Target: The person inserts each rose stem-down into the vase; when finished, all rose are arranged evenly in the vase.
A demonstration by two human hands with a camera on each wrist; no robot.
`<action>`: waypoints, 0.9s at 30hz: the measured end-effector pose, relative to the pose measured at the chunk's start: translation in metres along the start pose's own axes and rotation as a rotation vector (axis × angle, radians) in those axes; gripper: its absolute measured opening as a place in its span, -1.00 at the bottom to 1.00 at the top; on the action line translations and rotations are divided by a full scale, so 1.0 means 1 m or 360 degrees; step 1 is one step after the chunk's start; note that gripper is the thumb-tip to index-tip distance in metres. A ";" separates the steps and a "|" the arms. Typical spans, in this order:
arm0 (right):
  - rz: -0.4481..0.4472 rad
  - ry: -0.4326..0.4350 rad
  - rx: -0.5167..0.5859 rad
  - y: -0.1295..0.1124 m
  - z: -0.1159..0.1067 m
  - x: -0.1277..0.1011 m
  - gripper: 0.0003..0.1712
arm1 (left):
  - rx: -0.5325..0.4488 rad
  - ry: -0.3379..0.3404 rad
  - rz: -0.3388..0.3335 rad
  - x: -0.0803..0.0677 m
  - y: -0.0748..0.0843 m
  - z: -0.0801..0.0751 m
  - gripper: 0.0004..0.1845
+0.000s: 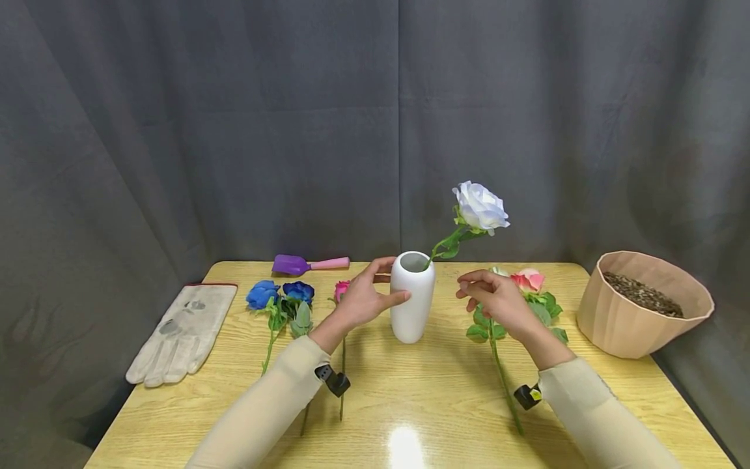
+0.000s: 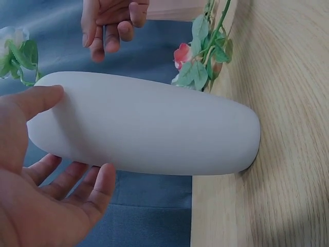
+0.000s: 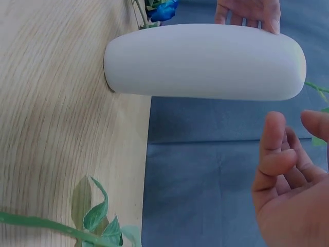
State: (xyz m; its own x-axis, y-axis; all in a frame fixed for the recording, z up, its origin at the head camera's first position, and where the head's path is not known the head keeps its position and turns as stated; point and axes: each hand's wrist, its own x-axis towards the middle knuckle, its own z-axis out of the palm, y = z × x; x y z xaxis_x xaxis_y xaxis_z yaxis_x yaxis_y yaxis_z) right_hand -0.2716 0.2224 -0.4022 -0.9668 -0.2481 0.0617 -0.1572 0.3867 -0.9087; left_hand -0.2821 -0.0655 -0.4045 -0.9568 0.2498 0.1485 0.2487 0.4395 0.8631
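Note:
A white vase (image 1: 412, 306) stands upright on the table. Its upper part is held by my left hand (image 1: 364, 294), with the thumb on the near side and the fingers behind; the left wrist view shows the thumb (image 2: 45, 98) against the smooth wall. A pale white rose (image 1: 480, 207) leans out of the mouth to the right, its lower stem hidden inside. To the right of the vase, my right hand (image 1: 498, 301) hovers with loosely bent fingers, holding nothing. Below it lie roses with a pink-red bloom (image 1: 529, 280) and green leaves.
Blue roses (image 1: 262, 294) and a pink rose (image 1: 342, 289) lie left of the vase. A purple scoop (image 1: 291, 264) rests at the back edge, a pair of gloves (image 1: 178, 332) at the left edge. On the right stands a peach pot (image 1: 615, 326) with dark soil.

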 end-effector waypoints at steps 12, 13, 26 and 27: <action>0.0133 -0.0116 -0.0020 0.018 -0.019 -0.003 -0.54 | -0.0002 -0.0039 -0.0002 0.002 -0.003 0.000 -0.15; 0.0139 -0.0127 -0.0023 0.020 -0.020 -0.004 -0.54 | -0.0001 -0.0041 0.0002 0.002 -0.003 0.000 -0.15; 0.0214 -0.0203 -0.0049 0.043 -0.038 -0.010 -0.52 | -0.0014 -0.0045 0.0022 0.001 -0.003 -0.001 -0.17; 0.0218 -0.0204 -0.0061 0.044 -0.039 -0.011 -0.52 | -0.0015 -0.0047 0.0021 0.001 -0.003 -0.001 -0.17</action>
State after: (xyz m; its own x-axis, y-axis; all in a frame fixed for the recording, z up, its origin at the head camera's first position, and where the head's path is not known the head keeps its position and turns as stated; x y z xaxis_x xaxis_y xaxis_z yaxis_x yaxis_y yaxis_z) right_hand -0.2762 0.2769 -0.4270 -0.9464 -0.3012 -0.1168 -0.0359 0.4574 -0.8885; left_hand -0.2840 -0.0672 -0.4062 -0.9486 0.2809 0.1459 0.2599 0.4281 0.8656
